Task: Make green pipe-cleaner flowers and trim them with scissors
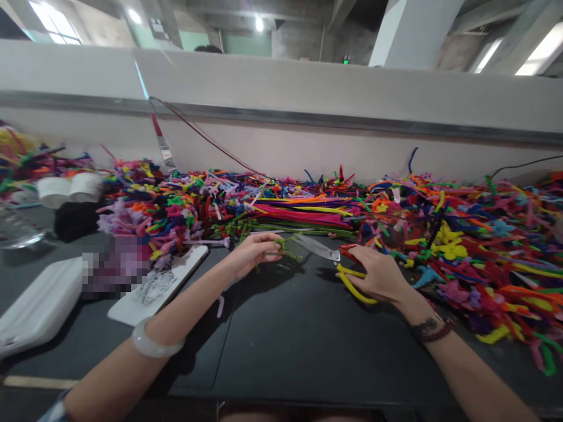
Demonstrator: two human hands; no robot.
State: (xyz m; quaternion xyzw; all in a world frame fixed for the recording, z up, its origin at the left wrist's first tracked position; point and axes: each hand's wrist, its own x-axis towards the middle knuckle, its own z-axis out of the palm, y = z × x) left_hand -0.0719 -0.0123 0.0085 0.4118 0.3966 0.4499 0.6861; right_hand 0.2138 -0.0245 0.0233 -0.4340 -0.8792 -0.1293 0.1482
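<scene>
My left hand point(254, 252) is closed in a pinch on a short green pipe cleaner piece point(285, 247) just above the dark table point(281, 346). My right hand point(379, 274) grips scissors point(328, 251) with red and yellow handles. The silver blades point left toward the green piece and stop just short of it. A pale bangle sits on my left wrist and a dark beaded bracelet on my right.
A long heap of coloured pipe cleaners point(308, 208) runs along the back of the table and spreads wide at the right point(492, 258). A white board point(162, 287), a white case point(39, 308) and tape rolls point(70, 189) lie at the left. A low wall stands behind.
</scene>
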